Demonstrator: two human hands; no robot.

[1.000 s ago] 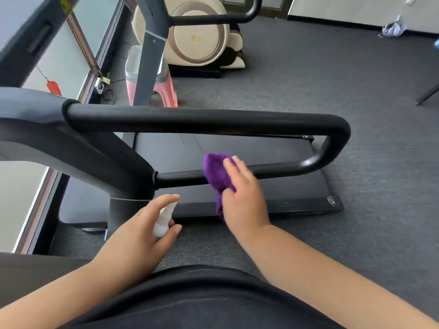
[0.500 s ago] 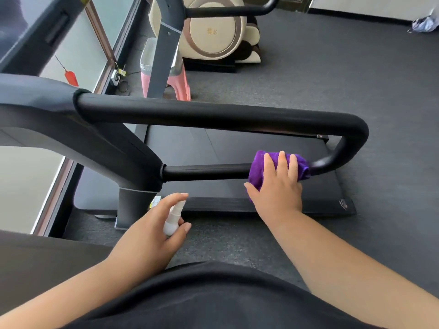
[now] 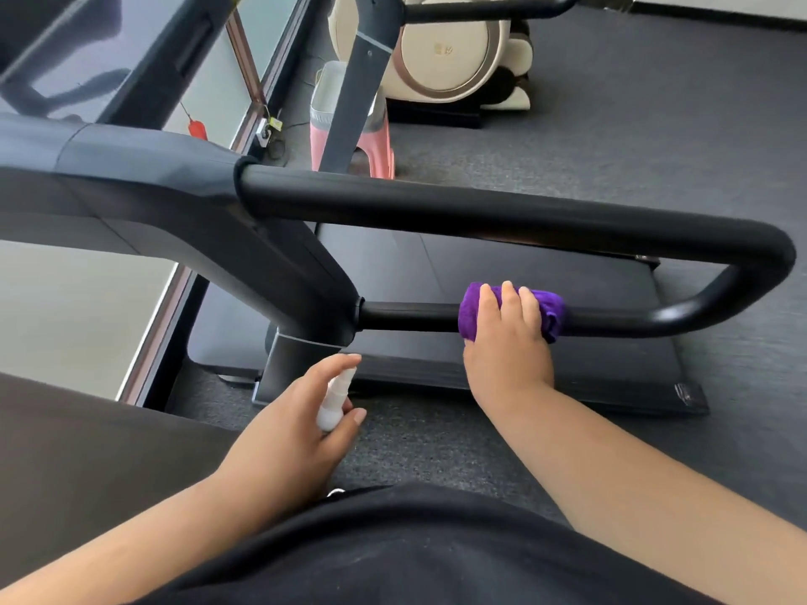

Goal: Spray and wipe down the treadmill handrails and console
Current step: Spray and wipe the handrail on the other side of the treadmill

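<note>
pink stool (image 3: 377,137) by window | cream massage chair (image 3: 454,50) behind it | grey carpet (image 3: 633,137)

No readable text anywhere in view.

A small gold mark sits at the middle of the round side panel of the cream massage chair (image 3: 445,50), too blurred to make out. On the treadmill deck (image 3: 611,377), at the corner farthest from that chair, a pale logo shows, also too small to read.
</note>
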